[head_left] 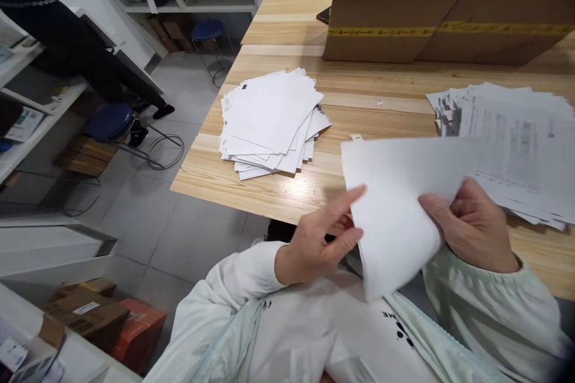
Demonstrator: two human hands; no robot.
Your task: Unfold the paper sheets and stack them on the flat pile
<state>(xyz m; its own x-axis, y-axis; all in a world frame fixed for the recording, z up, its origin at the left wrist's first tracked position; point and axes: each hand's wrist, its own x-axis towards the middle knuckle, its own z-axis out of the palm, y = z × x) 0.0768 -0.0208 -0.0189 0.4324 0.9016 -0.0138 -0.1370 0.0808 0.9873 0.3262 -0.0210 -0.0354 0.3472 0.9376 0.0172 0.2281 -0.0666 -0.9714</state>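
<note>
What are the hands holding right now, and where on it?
A blank white paper sheet: the left hand pinches its left edge, the right hand grips its lower right part.

Both hands hold a blank sheet (395, 203) at the table's (269, 191) near edge: left hand (321, 239) pinching its left edge, right hand (467, 224) gripping its middle. A face-down pile (269, 119) lies at ten o'clock of the sheet, a printed pile (516, 143) at two o'clock, and boxes (440, 6) at twelve.

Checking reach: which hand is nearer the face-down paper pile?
Left. The left hand sits just below the face-down paper pile; the right hand is farther right, gripping the held sheet.
</note>
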